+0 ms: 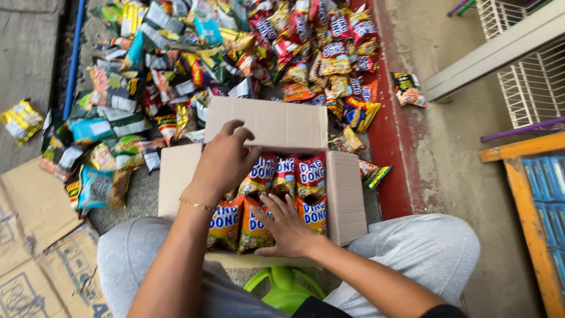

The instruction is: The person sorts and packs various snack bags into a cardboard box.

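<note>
Both hands (253, 194) cover snack packets (297, 176); carton (344, 197) bottom hidden.

Both forearms enter from the bottom of the frame and converge toward its centre. The left hand (222, 160) sits a little above and left of centre, back of the hand toward the camera, fingers curled downward with the fingertips at its upper edge, a thin gold bracelet on the wrist. The right hand (286, 227) lies just below centre, palm down, fingers spread and pointing up-left. Grey-clad knees frame the arms at lower left and lower right.
</note>
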